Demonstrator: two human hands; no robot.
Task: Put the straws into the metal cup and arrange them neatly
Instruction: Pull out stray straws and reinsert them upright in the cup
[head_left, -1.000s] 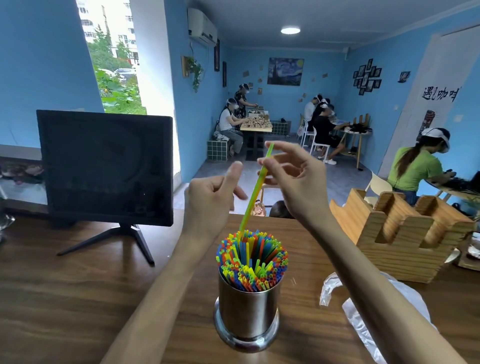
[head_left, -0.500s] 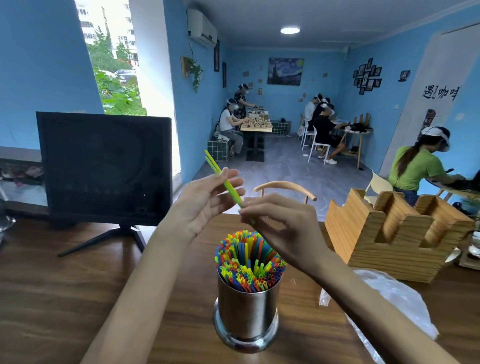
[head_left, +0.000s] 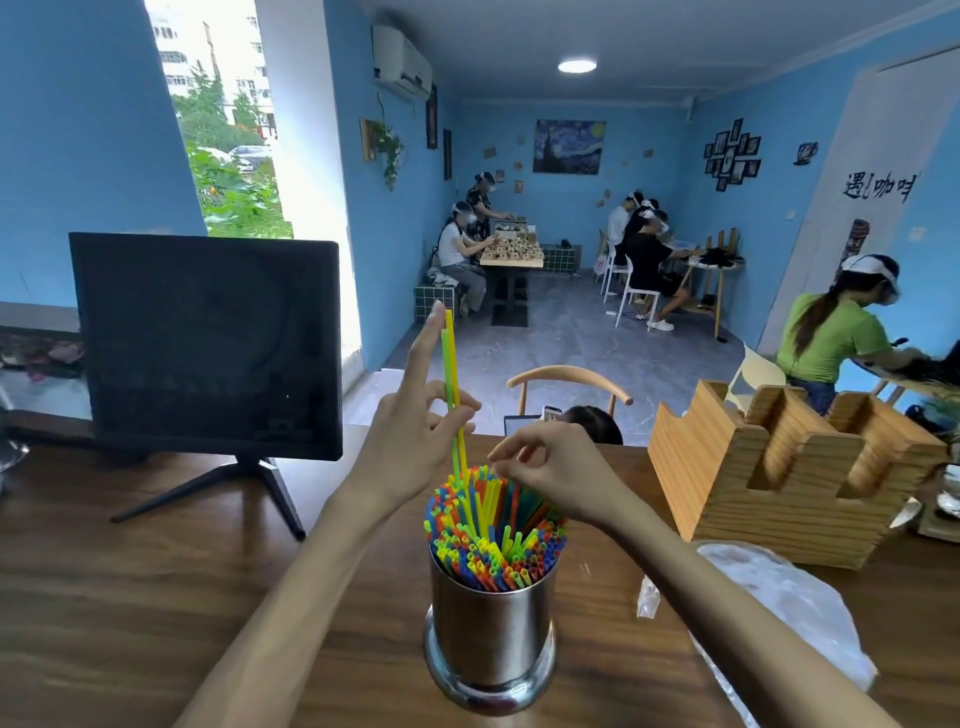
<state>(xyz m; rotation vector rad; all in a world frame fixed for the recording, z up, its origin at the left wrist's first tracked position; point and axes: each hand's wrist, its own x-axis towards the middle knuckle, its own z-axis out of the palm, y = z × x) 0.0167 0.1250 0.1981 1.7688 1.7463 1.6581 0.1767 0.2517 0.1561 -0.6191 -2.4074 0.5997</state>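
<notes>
My left hand (head_left: 410, 447) pinches two upright straws (head_left: 453, 395), green and yellow, lower ends among the bunch (head_left: 493, 530) in the metal cup (head_left: 491, 634) on the table (head_left: 130, 597); right hand (head_left: 550, 467) fingers curled, pinching straw tops

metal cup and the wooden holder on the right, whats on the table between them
In the head view, a crumpled clear plastic bag lies on the brown wooden table between them.

Red, blue, green, yellow and orange straws (head_left: 493, 540) fill a silver metal cup (head_left: 491, 639) on brown wood-grain table (head_left: 130, 597).
</notes>
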